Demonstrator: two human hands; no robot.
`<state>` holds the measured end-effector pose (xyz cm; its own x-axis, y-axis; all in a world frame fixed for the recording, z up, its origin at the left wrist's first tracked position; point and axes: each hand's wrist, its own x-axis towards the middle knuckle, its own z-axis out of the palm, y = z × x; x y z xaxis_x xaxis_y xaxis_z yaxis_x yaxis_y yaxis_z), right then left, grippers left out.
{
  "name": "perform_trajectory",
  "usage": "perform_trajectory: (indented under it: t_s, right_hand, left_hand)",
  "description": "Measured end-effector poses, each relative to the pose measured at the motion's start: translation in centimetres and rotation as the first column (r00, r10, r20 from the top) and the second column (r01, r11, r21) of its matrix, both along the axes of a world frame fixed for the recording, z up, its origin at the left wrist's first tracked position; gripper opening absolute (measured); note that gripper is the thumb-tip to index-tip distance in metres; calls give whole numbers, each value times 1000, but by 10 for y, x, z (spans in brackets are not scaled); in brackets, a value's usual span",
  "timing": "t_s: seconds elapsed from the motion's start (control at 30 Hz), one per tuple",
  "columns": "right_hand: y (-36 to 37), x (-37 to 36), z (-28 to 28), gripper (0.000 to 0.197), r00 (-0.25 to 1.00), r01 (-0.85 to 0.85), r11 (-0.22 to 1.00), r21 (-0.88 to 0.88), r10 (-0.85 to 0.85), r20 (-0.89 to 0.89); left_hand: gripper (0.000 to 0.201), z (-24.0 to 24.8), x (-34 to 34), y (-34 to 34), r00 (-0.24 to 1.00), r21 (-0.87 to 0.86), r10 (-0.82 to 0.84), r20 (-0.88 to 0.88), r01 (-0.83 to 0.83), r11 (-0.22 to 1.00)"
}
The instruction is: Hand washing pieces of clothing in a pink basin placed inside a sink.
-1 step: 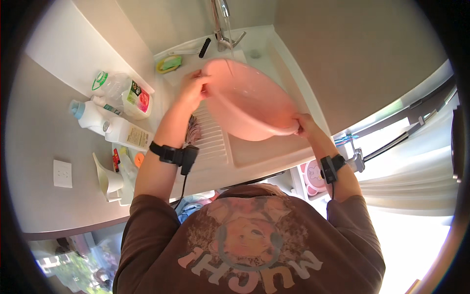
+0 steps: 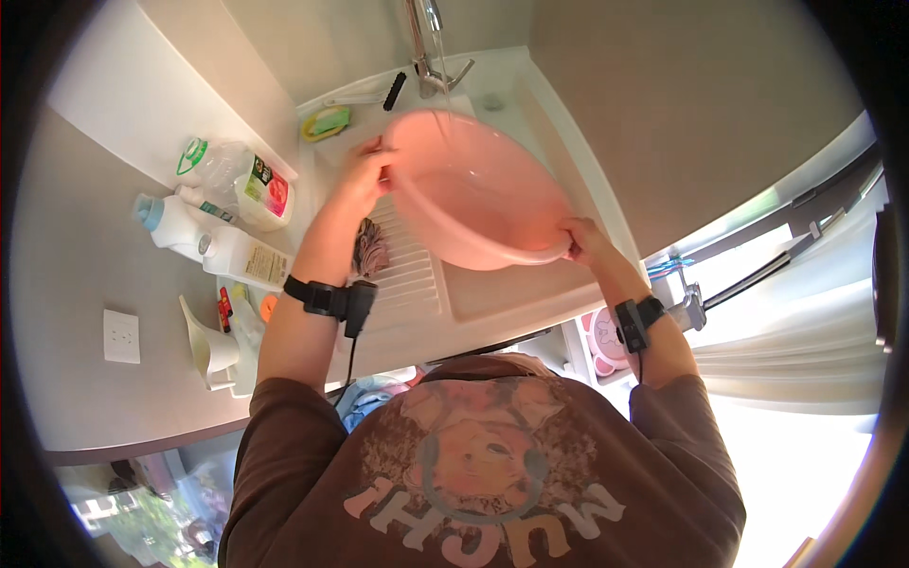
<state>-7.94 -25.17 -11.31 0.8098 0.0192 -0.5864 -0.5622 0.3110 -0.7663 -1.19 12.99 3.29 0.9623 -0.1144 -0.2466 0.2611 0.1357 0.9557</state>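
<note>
Tilted over the sink (image 2: 516,292) is a pink plastic basin (image 2: 483,199), its inside facing up and toward the right. My left hand (image 2: 365,175) is closed on its left rim, somewhat blurred. At the lower right rim, my right hand (image 2: 585,240) grips with the fingers partly hidden by the basin. Water runs in a thin stream from the chrome faucet (image 2: 426,57) into the far part of the basin. A crumpled dark and pinkish cloth (image 2: 371,251) lies on the ribbed washboard (image 2: 407,265), close to my left forearm.
Several bottles, among them a clear jug with a green cap (image 2: 248,185) and a white bottle (image 2: 244,257), stand left of the sink. A black-bristled brush (image 2: 395,92) and a yellow dish with a green sponge (image 2: 327,123) lie behind. Walls rise behind and to the right.
The basin has shifted slightly left and tipped so that more of its inside shows. Both hands have moved a little left with it.
</note>
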Motion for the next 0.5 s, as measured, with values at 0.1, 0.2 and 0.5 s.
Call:
perform_trajectory:
  t_s: [0.1,0.2,0.5]
  right_hand:
    - [24,14,4,24,999,-15,989,-149,19,29]
    - [21,45,13,24,992,56,941,-335,-13,129]
    - [-54,67,68,30,950,253,560,-789,13,313]
  left_hand:
    - [46,-21,4,35,999,55,2,-45,0,998]
    - [51,-49,12,38,997,51,32,-72,-28,998]
    - [40,-49,6,-19,996,-172,-36,-81,21,985]
